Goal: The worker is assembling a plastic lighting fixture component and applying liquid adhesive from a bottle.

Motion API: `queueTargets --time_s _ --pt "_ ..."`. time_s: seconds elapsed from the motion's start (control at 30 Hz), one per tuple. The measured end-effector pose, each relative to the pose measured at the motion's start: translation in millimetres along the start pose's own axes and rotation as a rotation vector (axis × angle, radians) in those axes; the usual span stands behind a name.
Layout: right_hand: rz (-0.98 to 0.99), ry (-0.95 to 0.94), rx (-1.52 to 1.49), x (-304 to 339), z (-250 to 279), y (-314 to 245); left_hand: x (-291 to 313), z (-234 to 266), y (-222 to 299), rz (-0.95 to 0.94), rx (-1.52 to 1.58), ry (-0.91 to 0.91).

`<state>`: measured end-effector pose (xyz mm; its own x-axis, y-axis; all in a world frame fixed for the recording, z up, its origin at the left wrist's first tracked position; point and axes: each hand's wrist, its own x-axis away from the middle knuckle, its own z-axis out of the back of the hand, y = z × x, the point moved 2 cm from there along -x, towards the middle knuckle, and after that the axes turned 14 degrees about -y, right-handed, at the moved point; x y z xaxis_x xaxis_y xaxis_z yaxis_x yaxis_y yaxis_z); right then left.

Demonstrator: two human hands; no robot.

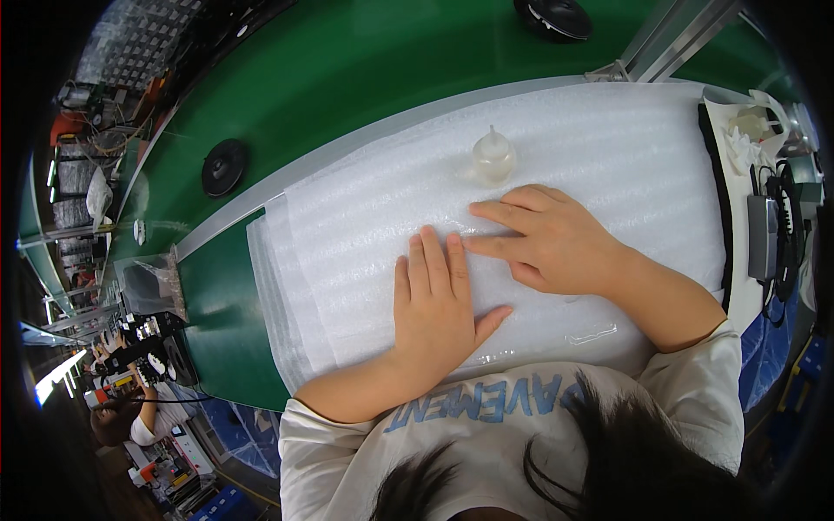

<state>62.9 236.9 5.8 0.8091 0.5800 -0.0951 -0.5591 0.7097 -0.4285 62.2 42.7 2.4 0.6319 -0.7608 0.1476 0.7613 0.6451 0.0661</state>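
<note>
White foam sheeting (365, 208) lies in layers over the bench in front of me. My left hand (434, 304) rests flat on it, fingers stretched forward and thumb out to the side. To its right, my right hand (556, 239) has its fingers spread, with the index finger pointing left close to my left fingertips. Nothing shows in either hand. A small translucent squeeze bottle (493, 158) with a narrow tip stands upright on the foam, just beyond my right hand. Near my body a strip of clear, shiny film (591, 334) catches the light.
Past the bench's metal edge runs a green surface (347, 95) carrying a round black speaker-like part (224, 168) and another black round part (556, 17). At right are a grey power adapter (762, 236) and black cables (786, 226). Another person (148, 417) works at far left.
</note>
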Motion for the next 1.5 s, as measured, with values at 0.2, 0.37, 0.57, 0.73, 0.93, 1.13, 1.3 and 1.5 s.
queueTargets --time_s 0.2,0.37,0.57,0.73,0.93,1.13,1.3,1.5 --pt "-0.008 -0.008 0.008 0.2 -0.5 0.6 0.0 0.9 0.3 0.0 -0.002 -0.008" --pt "-0.004 0.0 0.006 -0.4 0.3 0.3 -0.3 0.7 0.5 0.002 -0.002 -0.013" --pt "-0.008 0.003 0.008 1.0 1.1 -0.4 -0.2 3.0 1.9 0.003 -0.006 -0.01" --pt "0.002 0.017 0.005 -1.4 -0.6 0.5 0.3 1.4 -0.1 0.001 0.012 -0.004" --pt "0.011 0.065 -0.033 0.6 -0.3 2.7 -0.3 5.2 1.8 -0.006 0.01 -0.01" --pt "0.018 0.08 -0.023 0.3 -1.7 3.2 -0.1 3.8 1.2 -0.008 0.011 0.001" --pt "0.015 0.082 -0.045 1.0 -1.1 4.0 -0.2 3.8 0.8 -0.006 0.008 -0.005" --pt "0.01 0.086 -0.016 0.2 0.9 2.5 0.0 4.0 1.2 -0.013 -0.002 0.01"
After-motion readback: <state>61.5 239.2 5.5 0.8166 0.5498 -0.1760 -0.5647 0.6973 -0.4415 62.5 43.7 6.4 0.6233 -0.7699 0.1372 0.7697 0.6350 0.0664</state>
